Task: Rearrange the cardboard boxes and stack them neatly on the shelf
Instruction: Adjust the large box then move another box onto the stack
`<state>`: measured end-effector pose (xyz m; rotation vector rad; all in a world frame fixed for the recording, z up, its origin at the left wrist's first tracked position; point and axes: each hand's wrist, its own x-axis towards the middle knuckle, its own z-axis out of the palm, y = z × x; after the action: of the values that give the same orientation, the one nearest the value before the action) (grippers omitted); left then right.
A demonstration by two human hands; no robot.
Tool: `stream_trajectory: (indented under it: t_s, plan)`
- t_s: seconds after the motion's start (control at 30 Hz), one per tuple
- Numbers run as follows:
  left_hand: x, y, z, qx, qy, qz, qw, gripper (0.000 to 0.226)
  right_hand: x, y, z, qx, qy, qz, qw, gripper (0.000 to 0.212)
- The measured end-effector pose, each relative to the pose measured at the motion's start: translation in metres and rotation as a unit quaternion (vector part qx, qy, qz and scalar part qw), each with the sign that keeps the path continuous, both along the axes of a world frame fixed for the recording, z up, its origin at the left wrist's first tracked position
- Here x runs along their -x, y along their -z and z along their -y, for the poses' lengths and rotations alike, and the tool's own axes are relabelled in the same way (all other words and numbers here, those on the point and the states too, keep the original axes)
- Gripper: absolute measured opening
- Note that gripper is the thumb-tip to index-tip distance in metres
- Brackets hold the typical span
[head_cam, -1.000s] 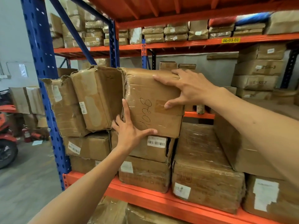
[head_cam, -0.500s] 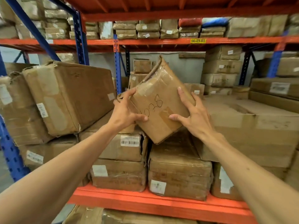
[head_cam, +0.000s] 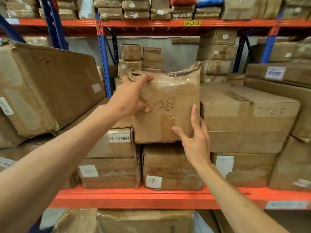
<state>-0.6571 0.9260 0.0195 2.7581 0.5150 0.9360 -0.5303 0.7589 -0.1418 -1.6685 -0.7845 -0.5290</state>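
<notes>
A taped cardboard box [head_cam: 170, 91] with "1028" handwritten on its front stands upright on a lower box [head_cam: 170, 163] in the middle of the orange shelf [head_cam: 134, 197]. My left hand [head_cam: 129, 98] grips its upper left corner, fingers over the top edge and thumb on the front face. My right hand [head_cam: 193, 137] holds the lower right corner, thumb on the front and fingers along the right side. A large box [head_cam: 247, 118] sits right beside it on the right.
A big tilted box [head_cam: 48, 88] leans at the left beside the blue upright [head_cam: 104, 64]. Labelled boxes [head_cam: 114, 145] are stacked below the left hand. More boxes fill the back row, the upper shelf [head_cam: 151, 24] and the level underneath.
The box was lifted from beside the tilted left box, turned, and moved right. It now stands upright on the middle stack, with my left hand shifted to its top corner.
</notes>
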Motion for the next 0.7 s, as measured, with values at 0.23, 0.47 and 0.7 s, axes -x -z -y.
stream_trajectory:
  t_s: [0.23, 0.47, 0.7]
  plan:
    - [0.008, 0.035, 0.0, -0.05, -0.004, -0.056, 0.997, 0.118, 0.017, 0.009, 0.023, 0.21, 0.083, -0.001, 0.974, 0.086]
    - [-0.015, 0.018, -0.008, -0.084, 0.041, -0.096, 0.991, 0.146, 0.013, -0.103, 0.041, 0.173, 0.106, 0.18, 0.963, 0.077]
    - [-0.022, -0.001, -0.027, -0.07, 0.072, -0.112, 0.989, 0.134, -0.048, -0.156, 0.023, 0.468, 0.003, 0.116, 0.876, 0.136]
